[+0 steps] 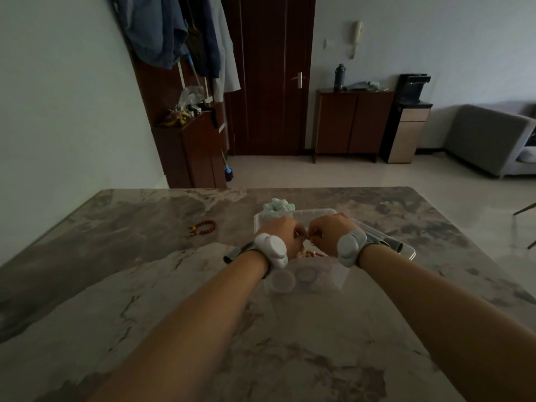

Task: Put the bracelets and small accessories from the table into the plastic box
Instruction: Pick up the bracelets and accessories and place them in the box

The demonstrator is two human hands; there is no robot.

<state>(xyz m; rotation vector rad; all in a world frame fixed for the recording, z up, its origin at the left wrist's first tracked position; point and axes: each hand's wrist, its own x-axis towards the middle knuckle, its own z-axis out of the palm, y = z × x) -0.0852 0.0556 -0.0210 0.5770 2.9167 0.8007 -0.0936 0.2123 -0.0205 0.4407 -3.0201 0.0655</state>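
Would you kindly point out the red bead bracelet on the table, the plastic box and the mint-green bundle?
red bead bracelet (pixel 215 224): head view, right-end beads.
plastic box (pixel 301 211): head view, far rim.
mint-green bundle (pixel 278 205): head view, its top, behind the box.

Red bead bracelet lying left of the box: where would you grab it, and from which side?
Pinch the bracelet at its near arc from straight above, thumb inside the loop, finger outside: it lies flat on the table, so no side offers a grip. The left hand is nearer, though now pinching a small accessory with the right hand.
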